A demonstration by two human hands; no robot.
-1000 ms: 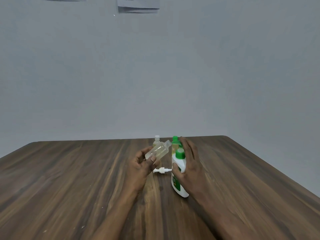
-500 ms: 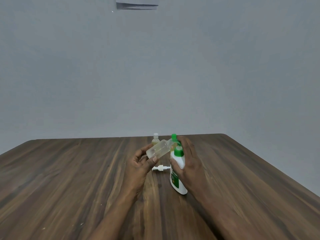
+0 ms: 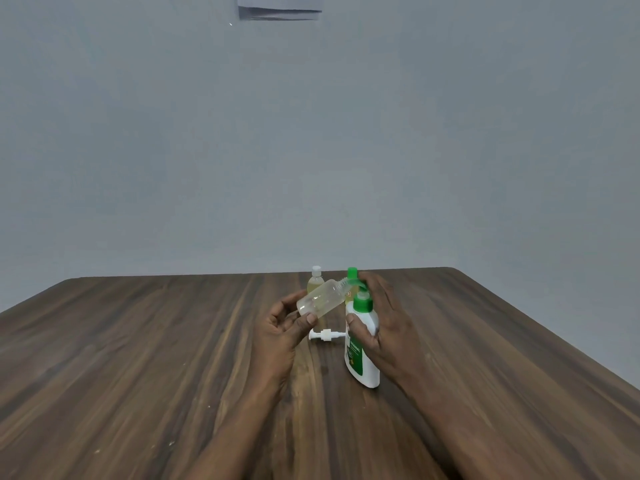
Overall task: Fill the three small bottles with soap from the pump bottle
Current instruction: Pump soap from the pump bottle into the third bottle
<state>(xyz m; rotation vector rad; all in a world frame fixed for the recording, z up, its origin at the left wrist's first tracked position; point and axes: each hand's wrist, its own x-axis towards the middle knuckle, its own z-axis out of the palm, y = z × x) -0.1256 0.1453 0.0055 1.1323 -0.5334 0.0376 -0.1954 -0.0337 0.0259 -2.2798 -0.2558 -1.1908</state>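
Observation:
My left hand (image 3: 282, 329) holds a small clear bottle (image 3: 320, 301) tilted, its open neck pointing right and touching the green pump spout. My right hand (image 3: 382, 322) wraps the white pump bottle (image 3: 362, 355) with its green pump head (image 3: 362, 301), fingers resting over the top of the pump. Behind them stand a small bottle (image 3: 316, 282) of yellowish soap with a white cap and another bottle with a green cap (image 3: 352, 271), mostly hidden. A white spray cap (image 3: 325, 335) lies on the wooden table (image 3: 138, 358) between my hands.
The table's far edge runs just behind the bottles, its right edge slopes down to the right. A plain grey wall stands behind, with paper sheets (image 3: 280, 8) pinned at the top.
The clear bottle's neck has moved right, up against the pump spout. My right hand's fingers have settled over the pump head. The view has shifted slightly.

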